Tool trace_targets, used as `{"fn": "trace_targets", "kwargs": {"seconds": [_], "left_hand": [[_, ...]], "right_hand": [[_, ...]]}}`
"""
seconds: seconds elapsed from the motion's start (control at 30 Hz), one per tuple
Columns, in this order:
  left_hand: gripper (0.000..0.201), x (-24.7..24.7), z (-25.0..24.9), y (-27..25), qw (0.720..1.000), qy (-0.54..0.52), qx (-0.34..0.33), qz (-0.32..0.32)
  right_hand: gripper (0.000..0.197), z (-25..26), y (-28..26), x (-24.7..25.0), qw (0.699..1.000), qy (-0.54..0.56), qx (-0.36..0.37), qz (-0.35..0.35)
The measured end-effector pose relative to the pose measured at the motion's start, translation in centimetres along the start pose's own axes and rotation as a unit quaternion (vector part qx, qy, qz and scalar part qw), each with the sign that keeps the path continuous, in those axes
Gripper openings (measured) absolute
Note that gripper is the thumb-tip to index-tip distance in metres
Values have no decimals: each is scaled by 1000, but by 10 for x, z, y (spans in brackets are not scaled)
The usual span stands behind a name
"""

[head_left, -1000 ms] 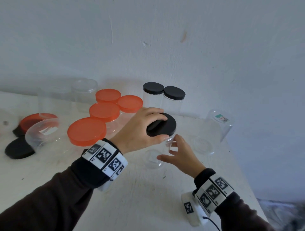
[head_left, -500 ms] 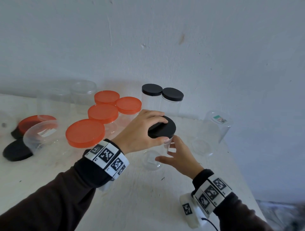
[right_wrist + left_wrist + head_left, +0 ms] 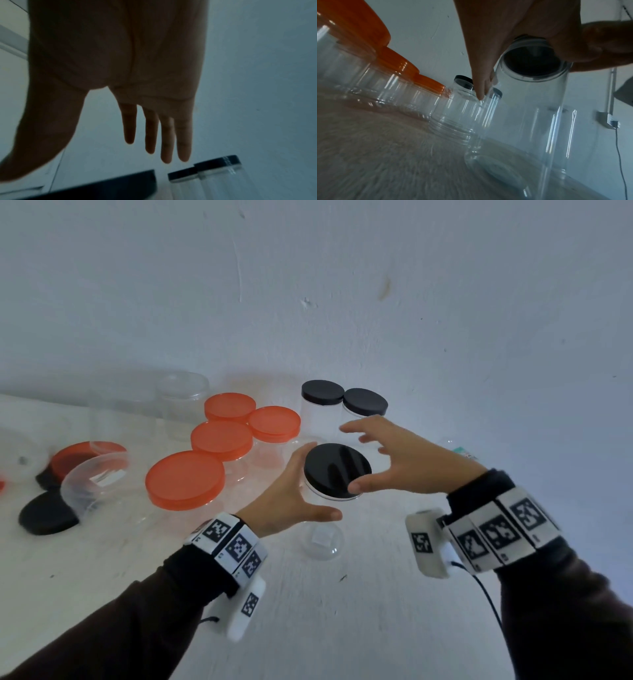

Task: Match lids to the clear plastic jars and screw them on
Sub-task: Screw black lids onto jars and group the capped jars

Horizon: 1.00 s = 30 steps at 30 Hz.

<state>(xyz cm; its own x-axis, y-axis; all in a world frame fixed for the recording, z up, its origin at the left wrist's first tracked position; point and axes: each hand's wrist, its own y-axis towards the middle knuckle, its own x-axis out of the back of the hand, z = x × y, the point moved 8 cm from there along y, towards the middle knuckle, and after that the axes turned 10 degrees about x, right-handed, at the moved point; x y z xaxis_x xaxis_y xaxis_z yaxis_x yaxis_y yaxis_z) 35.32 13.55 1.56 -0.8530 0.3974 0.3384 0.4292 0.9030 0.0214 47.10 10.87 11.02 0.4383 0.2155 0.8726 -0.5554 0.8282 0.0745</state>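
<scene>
A tall clear jar (image 3: 322,542) stands upright on the white table (image 3: 342,628) with a black lid (image 3: 337,470) on its mouth. My left hand (image 3: 294,491) grips the jar just under the lid, thumb in front and fingers behind. The left wrist view shows that jar (image 3: 522,121) from low down, the lid's (image 3: 532,63) underside dark inside it. My right hand (image 3: 394,460) hovers over the lid with fingers spread and straight, its thumb tip at the lid's near rim. In the right wrist view, the right hand (image 3: 137,67) is above the lid (image 3: 102,186).
Two black-lidded jars (image 3: 342,402) stand at the wall just behind. Several orange-lidded jars (image 3: 222,436) crowd the left. Further left lie an open jar on its side (image 3: 92,484), a loose black lid (image 3: 48,517) and an orange lid (image 3: 78,457). Another clear jar (image 3: 459,450) sits behind my right wrist.
My left hand came off the top of the black lid and now grips the jar beneath it. My right hand left the jar's side and rose over the lid, fingers spread.
</scene>
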Motion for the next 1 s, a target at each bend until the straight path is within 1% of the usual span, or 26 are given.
{"fn": "trace_targets", "kwargs": {"seconds": [0.07,0.17,0.3,0.53,0.7,0.8,0.87,1.0], "left_hand": [[100,0,1,0,1000,-11,0,-9],[98,0,4,2,1000,-15,10,-15],[95,1,4,2,1000,-6,14,-13],[87,2,3,1,1000,-9,11,5],[75,4,2,2,1000,-6,14,5],[71,5,3,2,1000,-7,14,1],[69,6,4,2,1000,-14,14,-5],[67,5,5,1,1000,-22,8,-16]], "right_hand": [[82,9,10,-4,997,-55,11,53],[83,16,22,-12,989,-109,19,100],[78,19,30,-17,985,-118,28,123],[76,23,34,-22,977,-120,43,172],[75,24,35,-23,975,-122,53,181],[72,25,36,-19,978,-127,45,158],[71,25,37,-18,977,-152,39,143],[70,24,39,-18,978,-164,28,127]]}}
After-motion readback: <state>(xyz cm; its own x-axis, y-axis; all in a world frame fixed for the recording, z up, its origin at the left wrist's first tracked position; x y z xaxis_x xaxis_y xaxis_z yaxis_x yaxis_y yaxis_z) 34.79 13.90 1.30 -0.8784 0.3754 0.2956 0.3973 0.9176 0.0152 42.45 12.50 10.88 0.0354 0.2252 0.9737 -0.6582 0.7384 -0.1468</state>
